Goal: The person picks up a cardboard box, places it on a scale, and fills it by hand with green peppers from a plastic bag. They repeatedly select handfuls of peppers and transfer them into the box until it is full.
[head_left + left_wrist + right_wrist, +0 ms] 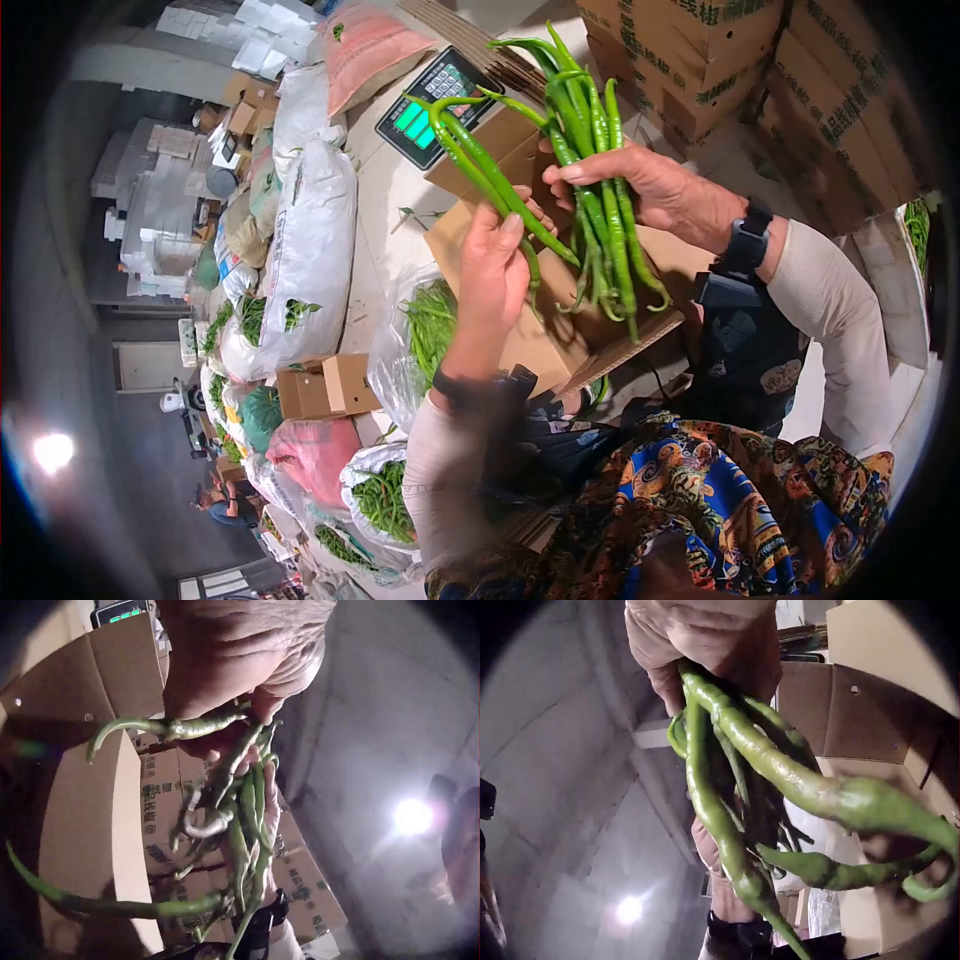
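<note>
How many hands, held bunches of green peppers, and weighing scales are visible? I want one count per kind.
Hands: 2 (left hand, right hand)
Pepper bunches: 2 (left bunch, right bunch)
Weighing scale: 1
Total: 5

Your right hand is covering the middle of the pepper bunch, so you are not seeing how many it is gripping. Your left hand is hiding part of the loose peppers it is pinching. The scale at 11 o'clock is showing digits too small to read. In both wrist views the top edge is cutting your hands off, and the background is blurring out.
</note>
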Demonstrator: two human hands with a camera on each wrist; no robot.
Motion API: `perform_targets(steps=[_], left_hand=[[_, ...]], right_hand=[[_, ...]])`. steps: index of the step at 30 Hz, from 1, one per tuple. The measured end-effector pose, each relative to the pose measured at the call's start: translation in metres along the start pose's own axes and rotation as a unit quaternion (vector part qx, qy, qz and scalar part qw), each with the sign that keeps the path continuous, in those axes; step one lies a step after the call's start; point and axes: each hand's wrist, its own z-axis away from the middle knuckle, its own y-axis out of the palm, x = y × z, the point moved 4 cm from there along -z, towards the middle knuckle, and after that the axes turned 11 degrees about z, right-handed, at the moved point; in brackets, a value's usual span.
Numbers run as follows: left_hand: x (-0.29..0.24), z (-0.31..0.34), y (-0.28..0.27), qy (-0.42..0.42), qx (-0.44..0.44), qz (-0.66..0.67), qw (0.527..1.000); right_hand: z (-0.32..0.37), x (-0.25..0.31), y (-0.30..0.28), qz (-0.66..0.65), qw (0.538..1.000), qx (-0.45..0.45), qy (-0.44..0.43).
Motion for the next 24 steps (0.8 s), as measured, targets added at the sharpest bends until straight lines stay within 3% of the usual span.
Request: perform_targets(steps=[5, 10, 13, 15, 17, 18, 19, 21, 23, 24], left_hand=[[-0.012, 0.000, -0.018, -0.042, 0.033, 0.148, 0.988], [-0.020, 0.002, -0.030, -0.040, 0.039, 0.157, 0.986], [-0.006, 0.003, -0.044, -0.073, -0.013, 0.094, 0.993], [0.011, 0.006, -0.058, -0.137, -0.047, -0.022, 0.989], [0.022, 0.008, -0.064, -0.132, -0.064, -0.087, 0.985], [0.024, 0.008, -0.066, -0.153, -0.070, -0.143, 0.975], [0.025, 0.009, -0.069, -0.173, -0.075, -0.199, 0.962], [0.033, 0.006, -0.082, -0.174, -0.052, -0.226, 0.957], [0.045, 0.008, -0.095, -0.245, -0.085, -0.261, 0.930], [0.049, 0.009, -0.097, -0.242, -0.065, -0.293, 0.923]], right_hand=[[0.008, 0.007, 0.003, -0.011, 0.999, 0.046, 0.021], [0.008, 0.008, -0.003, -0.013, 0.999, 0.043, 0.019], [0.011, 0.016, -0.008, -0.043, 0.999, 0.027, -0.001], [0.012, 0.021, -0.018, -0.029, 1.000, -0.002, -0.010], [0.013, 0.032, -0.031, -0.033, 0.998, 0.038, -0.047], [0.015, 0.037, -0.039, -0.022, 0.999, 0.021, -0.044], [0.019, 0.041, -0.047, -0.033, 0.996, -0.069, -0.045], [0.020, 0.047, -0.073, -0.046, 0.994, -0.084, -0.062], [0.026, 0.051, -0.094, -0.029, 0.990, -0.111, -0.083], [0.028, 0.049, -0.103, -0.042, 0.986, -0.135, -0.083]])
